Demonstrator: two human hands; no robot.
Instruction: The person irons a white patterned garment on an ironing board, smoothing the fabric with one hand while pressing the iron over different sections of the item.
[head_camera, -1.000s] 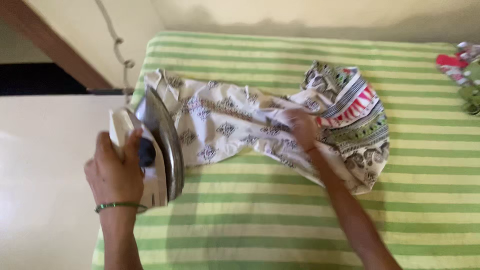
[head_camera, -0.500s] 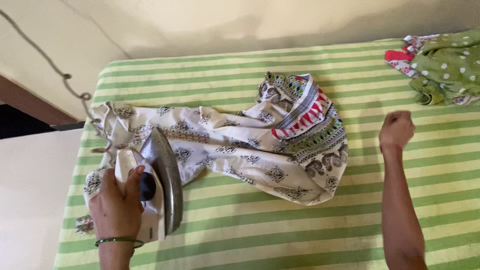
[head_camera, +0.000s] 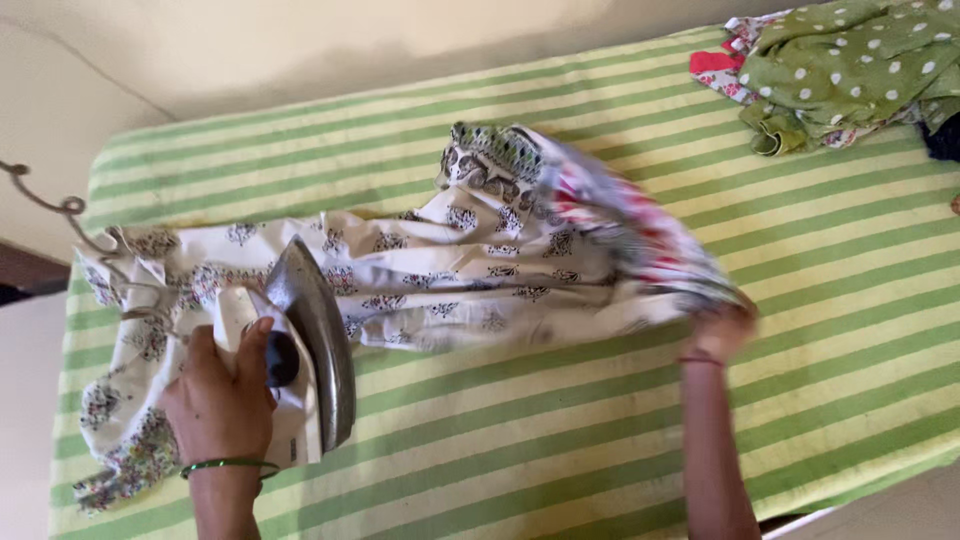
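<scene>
One iron, one printed cloth, two hands.
Your left hand (head_camera: 222, 395) gripped the iron (head_camera: 300, 352), tip pointing away, at the cloth's (head_camera: 420, 270) left end; your right hand (head_camera: 722, 330) pinched its right edge.

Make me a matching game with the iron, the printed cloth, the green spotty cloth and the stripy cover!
Things:
1. iron
2. printed white cloth
3. green dotted cloth
4. striped cover

Matches:
A. bunched at the far right corner
B. tipped on its side, held by the left hand
C. spread under everything
D. pulled at one end by the right hand

Pairs: 1-B, 2-D, 3-A, 4-C
</scene>
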